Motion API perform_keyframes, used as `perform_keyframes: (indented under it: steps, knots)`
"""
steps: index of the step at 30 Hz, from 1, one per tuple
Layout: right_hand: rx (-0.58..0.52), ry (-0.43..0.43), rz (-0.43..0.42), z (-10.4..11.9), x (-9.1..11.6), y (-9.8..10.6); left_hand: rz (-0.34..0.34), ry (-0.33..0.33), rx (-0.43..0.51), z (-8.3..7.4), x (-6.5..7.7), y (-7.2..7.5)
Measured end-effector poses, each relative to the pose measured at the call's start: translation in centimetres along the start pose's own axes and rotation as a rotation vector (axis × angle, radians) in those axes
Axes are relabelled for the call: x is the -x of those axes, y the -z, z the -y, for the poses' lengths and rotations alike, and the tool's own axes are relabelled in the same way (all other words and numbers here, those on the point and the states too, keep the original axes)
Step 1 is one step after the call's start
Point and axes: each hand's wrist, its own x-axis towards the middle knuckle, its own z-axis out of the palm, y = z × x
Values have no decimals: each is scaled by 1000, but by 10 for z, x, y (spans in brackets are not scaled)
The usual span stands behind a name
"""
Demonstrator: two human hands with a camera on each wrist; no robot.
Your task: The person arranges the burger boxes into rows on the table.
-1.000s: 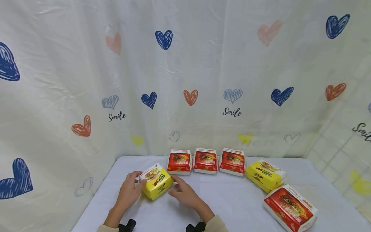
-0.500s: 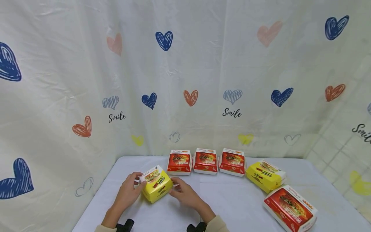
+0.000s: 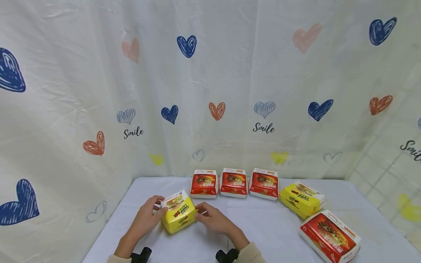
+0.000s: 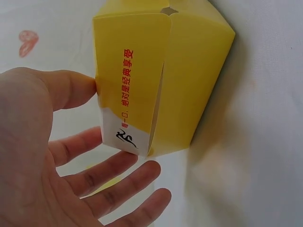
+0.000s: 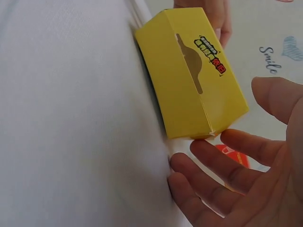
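Head view: one yellow box, left of centre on the table, turned askew, between left hand and right hand; three red boxes, set side by side in a row along the far part; a second yellow box, right of that row, angled; a fourth red box, near right, angled; behind all, a curtain printed with hearts. Progress, as judged: work on the first yellow box looks unfinished, both hands being at it; it sits nearer than the red row, out of line with it; the other five boxes stand free of the hands, and whether any is finished with cannot be told

Left wrist view: fingers spread and slightly bent, thumb tip and nearest fingertips against the box's end, not wrapped round it

Right wrist view: fingers loosely spread, foremost tips at the box's corner, thumb standing clear, no firm grasp seen
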Motion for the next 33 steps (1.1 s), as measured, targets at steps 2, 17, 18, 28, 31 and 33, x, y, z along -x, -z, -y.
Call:
perform_keyframes:
  steps: [2, 17, 18, 28, 31, 33]
  knots:
    - [8, 0, 10, 0, 0, 2, 9, -1, 2, 0, 0, 0]
    - [59, -8, 61, 1, 7, 19, 51, -22, 60, -6, 2, -4]
    - [62, -4, 63, 1, 8, 20, 53, -22, 65, -7, 2, -4]
    - [57, 16, 55, -5, 7, 27, 79, -30, 127, -17, 6, -9]
    - [52, 10, 58, -6, 7, 30, 81, -34, 136, -17, 6, -9]
    - [50, 14, 57, -6, 7, 31, 88, -36, 141, -16, 5, -11]
